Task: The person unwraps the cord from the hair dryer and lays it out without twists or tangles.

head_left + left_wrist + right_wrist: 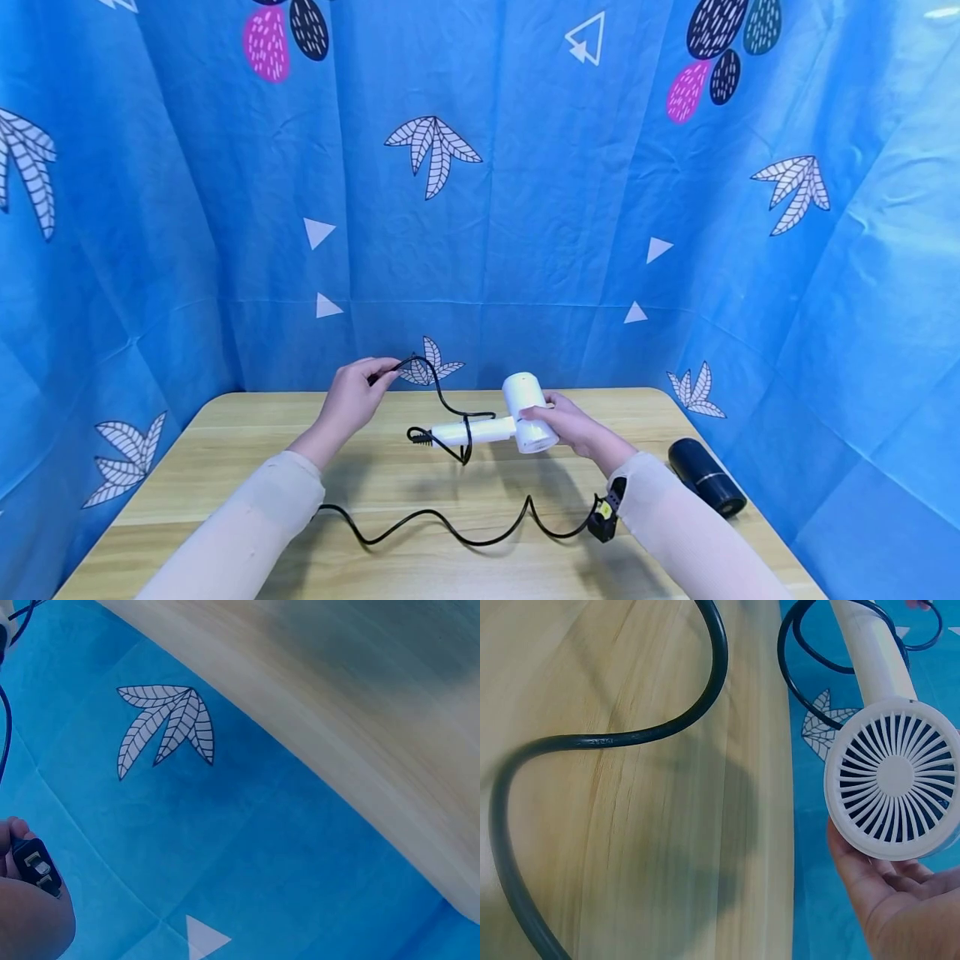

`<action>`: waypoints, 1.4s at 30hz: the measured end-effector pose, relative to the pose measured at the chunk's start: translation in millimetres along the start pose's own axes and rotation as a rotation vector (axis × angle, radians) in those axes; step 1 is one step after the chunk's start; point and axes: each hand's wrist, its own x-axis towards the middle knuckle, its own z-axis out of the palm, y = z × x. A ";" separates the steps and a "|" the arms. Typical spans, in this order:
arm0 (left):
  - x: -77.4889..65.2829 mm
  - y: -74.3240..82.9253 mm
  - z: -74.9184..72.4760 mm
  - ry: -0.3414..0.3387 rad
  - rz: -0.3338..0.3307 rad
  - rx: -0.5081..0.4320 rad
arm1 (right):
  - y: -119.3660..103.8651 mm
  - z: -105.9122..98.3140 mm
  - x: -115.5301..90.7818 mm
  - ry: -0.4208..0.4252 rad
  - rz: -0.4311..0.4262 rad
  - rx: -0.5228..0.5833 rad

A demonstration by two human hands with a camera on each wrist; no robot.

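Observation:
A white hair dryer (525,400) is held above the far part of the table by my right hand (570,425). The fingers grip its round barrel, and its handle points left. In the right wrist view the dryer's slatted round grille (895,775) faces the camera. Its black cord (450,407) loops around the handle and runs up to my left hand (352,404). That hand pinches the cord's end, raised to the left of the dryer. A black plug (37,866) shows within the left hand's fingers in the left wrist view.
Another black cable (442,518) snakes over the wooden table (420,575) between the two wrists, in front of the dryer. A black cylinder (705,477) lies at the table's right edge. Blue patterned curtains (487,250) hang behind and along both sides.

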 end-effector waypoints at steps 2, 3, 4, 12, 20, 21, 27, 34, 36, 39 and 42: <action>0.0 -3.5 0.8 -0.007 -0.017 0.002 | -1.0 -0.2 -0.8 -0.003 0.005 -0.002; 0.0 -5.3 1.4 -0.012 -0.025 0.003 | -1.4 -0.5 -1.1 -0.004 0.006 -0.005; 0.0 -7.0 1.9 -0.015 -0.031 0.006 | -1.8 -0.5 -1.3 -0.006 0.009 -0.005; -2.1 -22.4 5.1 -0.037 -0.084 0.035 | -2.4 -1.8 -2.6 -0.032 0.010 0.002; -6.8 -39.7 6.2 -0.051 -0.090 0.071 | -2.7 -3.7 -3.0 -0.051 -0.006 0.015; -7.8 -41.3 6.1 -0.056 -0.092 0.075 | -2.8 -4.0 -3.1 -0.052 -0.007 0.017; -12.9 -50.0 6.1 -0.091 -0.083 0.103 | -3.1 -5.3 -3.4 -0.054 -0.006 0.022; -16.7 -56.3 6.7 -0.115 -0.080 0.123 | -4.0 -6.9 -5.5 -0.049 -0.009 0.021; -18.2 -59.4 7.3 -0.118 -0.071 0.128 | -4.1 -7.9 -5.8 -0.049 -0.012 0.022; -20.4 -65.1 8.3 -0.126 -0.057 0.135 | -3.1 -9.7 -5.1 -0.052 -0.011 0.028; -23.0 -68.7 7.9 -0.147 -0.050 0.131 | -1.0 -11.7 -3.7 -0.057 -0.011 0.030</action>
